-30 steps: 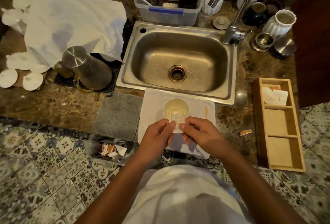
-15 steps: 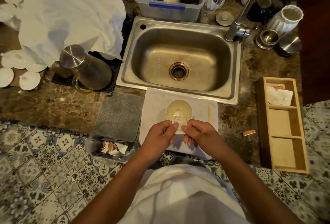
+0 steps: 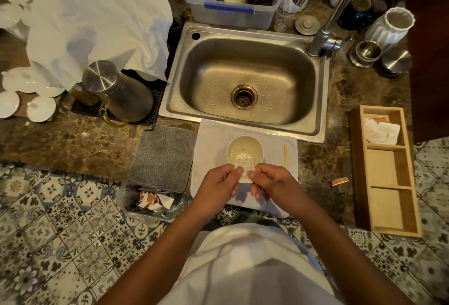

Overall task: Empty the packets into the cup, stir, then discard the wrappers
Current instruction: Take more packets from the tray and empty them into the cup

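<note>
A white cup (image 3: 245, 145) with pale liquid stands on a white cloth (image 3: 211, 139) at the counter's front edge, just below the sink. My left hand (image 3: 218, 183) and my right hand (image 3: 269, 183) pinch a small white packet (image 3: 246, 166) between thumbs and fingers, held over the cup's near rim. A wooden stir stick (image 3: 285, 156) lies on the cloth to the right of the cup. More white packets (image 3: 382, 130) sit in the top compartment of a wooden box (image 3: 386, 197) at right. A torn orange wrapper piece (image 3: 340, 181) lies on the counter.
A clear plastic bag with discarded wrappers (image 3: 153, 201) hangs below the counter edge at left. A grey mat (image 3: 165, 156) lies beside the cloth. Steel sink (image 3: 245, 81), tap (image 3: 323, 39), metal-lidded jug (image 3: 116, 90), white saucers under a cloth and jars crowd the back.
Both hands keep hold of the packet over the cup with only slight shifts; the view has drifted a little.
</note>
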`<state>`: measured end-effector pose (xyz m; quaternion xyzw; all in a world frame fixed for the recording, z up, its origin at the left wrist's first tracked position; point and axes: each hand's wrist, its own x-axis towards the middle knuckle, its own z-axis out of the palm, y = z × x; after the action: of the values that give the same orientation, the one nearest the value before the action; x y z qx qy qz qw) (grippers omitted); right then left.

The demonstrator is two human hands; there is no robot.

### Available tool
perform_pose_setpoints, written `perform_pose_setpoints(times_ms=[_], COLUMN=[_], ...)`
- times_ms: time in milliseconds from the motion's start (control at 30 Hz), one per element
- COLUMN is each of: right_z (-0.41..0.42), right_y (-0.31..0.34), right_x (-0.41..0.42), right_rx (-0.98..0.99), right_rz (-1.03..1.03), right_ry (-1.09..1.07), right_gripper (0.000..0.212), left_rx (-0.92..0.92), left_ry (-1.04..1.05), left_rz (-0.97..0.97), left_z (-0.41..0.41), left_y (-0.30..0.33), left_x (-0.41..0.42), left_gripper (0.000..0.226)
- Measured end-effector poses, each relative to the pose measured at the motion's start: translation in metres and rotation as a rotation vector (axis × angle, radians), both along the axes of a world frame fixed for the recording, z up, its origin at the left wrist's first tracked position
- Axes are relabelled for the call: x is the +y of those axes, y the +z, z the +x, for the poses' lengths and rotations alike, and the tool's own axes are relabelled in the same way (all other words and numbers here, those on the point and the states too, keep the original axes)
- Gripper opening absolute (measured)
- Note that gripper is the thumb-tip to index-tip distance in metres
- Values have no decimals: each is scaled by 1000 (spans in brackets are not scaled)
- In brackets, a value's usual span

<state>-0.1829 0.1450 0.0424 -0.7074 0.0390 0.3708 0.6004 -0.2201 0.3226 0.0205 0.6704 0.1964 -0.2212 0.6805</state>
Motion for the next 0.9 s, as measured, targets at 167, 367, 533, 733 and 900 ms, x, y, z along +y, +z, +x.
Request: perform_pose_setpoints(times_ms=[167, 367, 533, 733, 900], right_z=[-1, -2, -2, -2, -2], right_y=[0, 1, 1, 0, 1], right_x=[1, 3, 2, 4, 4], right_rx=[34, 41, 44, 39, 40], right_rz=[20, 30, 19, 13, 16], right_ry=[-23, -35, -27, -20, -25], right_gripper=[30, 30, 30, 31, 33], left_rx=[10, -4, -6, -6, -6], left_ry=[-5, -35, -43, -36, -32], left_rz=[2, 35, 47, 38, 35], left_z=[-2, -3, -3, -3, -2], left_y=[-3, -3, -2, -1, 1], left_x=[1, 2, 3, 4, 5], left_gripper=[38, 42, 42, 42, 41])
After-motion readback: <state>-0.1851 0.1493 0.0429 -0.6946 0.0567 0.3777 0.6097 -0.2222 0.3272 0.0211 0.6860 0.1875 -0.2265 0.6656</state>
